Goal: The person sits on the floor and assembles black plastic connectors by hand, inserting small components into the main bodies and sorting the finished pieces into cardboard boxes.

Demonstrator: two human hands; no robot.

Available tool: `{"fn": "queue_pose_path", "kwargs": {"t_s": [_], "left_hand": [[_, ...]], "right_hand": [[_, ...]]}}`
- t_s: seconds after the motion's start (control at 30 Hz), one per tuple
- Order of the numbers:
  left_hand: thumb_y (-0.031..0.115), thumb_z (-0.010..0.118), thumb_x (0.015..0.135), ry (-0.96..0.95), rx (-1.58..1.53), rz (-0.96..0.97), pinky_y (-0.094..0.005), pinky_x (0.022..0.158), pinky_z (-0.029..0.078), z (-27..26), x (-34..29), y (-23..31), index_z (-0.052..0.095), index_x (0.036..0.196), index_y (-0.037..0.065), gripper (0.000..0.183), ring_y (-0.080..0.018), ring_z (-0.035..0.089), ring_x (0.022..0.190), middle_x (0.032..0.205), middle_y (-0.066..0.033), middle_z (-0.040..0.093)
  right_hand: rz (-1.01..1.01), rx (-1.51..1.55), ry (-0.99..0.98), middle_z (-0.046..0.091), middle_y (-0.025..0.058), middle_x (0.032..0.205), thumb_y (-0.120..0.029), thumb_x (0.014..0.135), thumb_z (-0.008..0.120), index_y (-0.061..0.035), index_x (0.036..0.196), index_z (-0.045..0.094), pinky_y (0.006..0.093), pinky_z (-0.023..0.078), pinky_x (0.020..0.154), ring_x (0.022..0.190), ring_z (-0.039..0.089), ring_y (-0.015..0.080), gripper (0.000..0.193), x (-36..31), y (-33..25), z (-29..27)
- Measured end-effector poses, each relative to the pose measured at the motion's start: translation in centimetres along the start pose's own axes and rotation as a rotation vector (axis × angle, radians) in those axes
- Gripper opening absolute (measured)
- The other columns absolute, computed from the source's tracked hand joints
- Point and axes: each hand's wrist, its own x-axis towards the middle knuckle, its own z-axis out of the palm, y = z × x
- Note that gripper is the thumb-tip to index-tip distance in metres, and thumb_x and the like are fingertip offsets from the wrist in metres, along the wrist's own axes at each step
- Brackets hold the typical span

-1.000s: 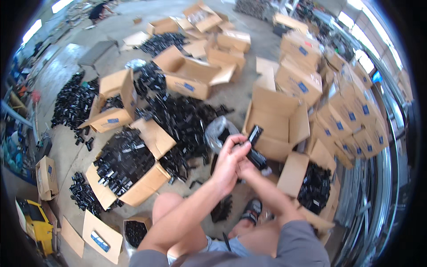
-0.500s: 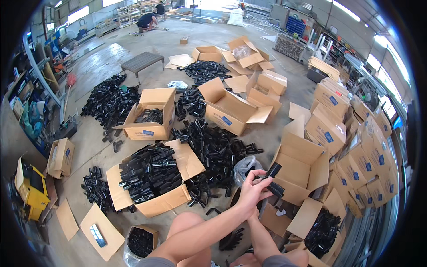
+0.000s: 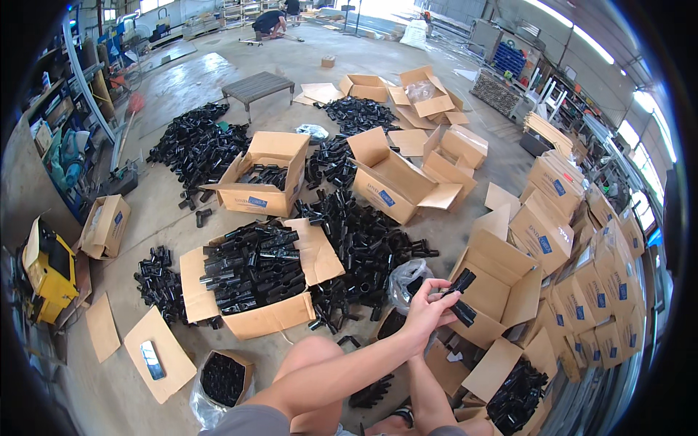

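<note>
My left hand point(image 3: 429, 309) reaches across in front of me, its fingers closed on a black pipe fitting point(image 3: 464, 312). A second black tube end point(image 3: 463, 280) sticks out above the fingers; whether it belongs to the same piece I cannot tell. My right forearm point(image 3: 429, 396) rises from the lower edge, and the hand is hidden behind my left wrist. Just beyond my left hand stands an open cardboard box point(image 3: 487, 291) with a bare inside. A clear plastic bag point(image 3: 407, 280) lies left of the hand.
Black fittings fill a flattened-open box point(image 3: 254, 272), a small box point(image 3: 224, 379) and a box at lower right point(image 3: 518, 396). Loose heaps point(image 3: 363, 247) cover the floor. Closed cartons point(image 3: 589, 291) are stacked right. A phone point(image 3: 152, 360) lies on cardboard. Two people point(image 3: 270, 23) are far off.
The whole view has shifted, with the far boxes and heaps now farther right and higher. My left hand still grips the fitting, which has turned slightly.
</note>
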Motion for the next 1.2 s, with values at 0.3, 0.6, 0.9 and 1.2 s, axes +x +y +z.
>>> {"fn": "queue_pose_path", "kwargs": {"t_s": [0.3,0.6,0.9,1.2], "left_hand": [[0.008,0.070,0.095,-0.024,-0.042,0.036,-0.0351,0.074,0.060,0.0,1.0,0.1,0.053,0.120,0.010,0.031,-0.0196,0.067,0.096,0.107,-0.0075,0.064],[0.010,0.069,0.097,-0.032,0.043,0.012,-0.0295,0.079,0.058,1.1,0.1,-0.6,0.053,0.121,0.011,0.029,-0.0108,0.065,0.096,0.107,-0.0040,0.066],[0.010,0.067,0.097,-0.113,0.186,0.076,-0.0269,0.079,0.058,1.6,-1.5,-3.5,0.054,0.123,0.012,0.029,-0.0109,0.066,0.098,0.112,-0.0046,0.066],[0.006,0.070,0.096,-0.133,0.242,0.214,-0.0225,0.073,0.054,1.5,-1.2,-4.9,0.054,0.121,0.008,0.030,-0.0069,0.063,0.088,0.112,-0.0056,0.066]], "right_hand": [[-0.535,0.542,0.339,0.070,0.0170,0.119,-0.019,0.090,0.070,-0.0052,0.126,0.065,0.0420,0.055,0.091,0.109,0.067,0.0302,0.039,-1.6,-0.2,-5.6],[-0.673,1.301,0.229,0.075,0.0121,0.104,0.001,0.099,0.061,0.0002,0.110,0.069,0.0269,0.057,0.086,0.095,0.070,0.0134,0.013,-15.9,-0.9,-24.2],[-0.707,1.268,0.431,0.074,0.0067,0.097,0.002,0.091,0.073,0.0032,0.105,0.073,0.0233,0.056,0.080,0.086,0.068,0.0093,0.014,-18.5,0.5,-21.1],[-0.632,1.391,0.297,0.076,0.0127,0.103,0.001,0.090,0.074,0.0060,0.107,0.072,0.0247,0.057,0.087,0.095,0.071,0.0129,0.018,-18.8,1.3,-21.1]]}}
